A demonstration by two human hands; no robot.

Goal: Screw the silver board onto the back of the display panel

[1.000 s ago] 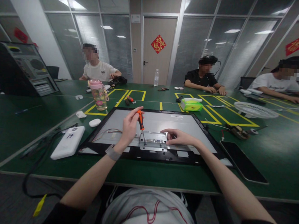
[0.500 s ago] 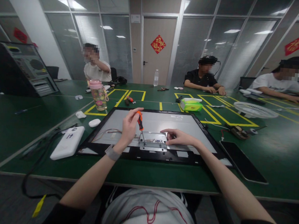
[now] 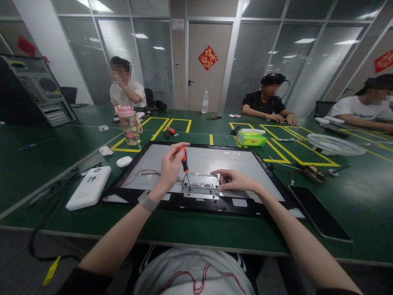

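Note:
My left hand (image 3: 171,166) is closed round the orange-and-black handle of a screwdriver (image 3: 184,161). The screwdriver tilts, its shaft running down to the left part of a metal bracket (image 3: 201,193) with connector ports. My right hand (image 3: 232,180) grips the bracket's right side, thumb and index finger bent round its edge. Beneath both hands lies a flat display panel (image 3: 249,170) with a silver back and black frame. Thin wires (image 3: 142,172) run across the panel to the bracket's left side. The screw under the tip is too small to make out.
A white power bank (image 3: 89,188), a white oval case (image 3: 124,162) and black cables (image 3: 54,195) lie left of the panel. A phone (image 3: 318,213) is on the right. Beyond stand a pink-lidded bottle (image 3: 129,125) and a tissue pack (image 3: 251,137). Several people sit across the green table (image 3: 210,231).
The screwdriver and my left fingers have shifted very slightly. My right hand and the panel stay put. Across the table, the person at left has lowered their head a little.

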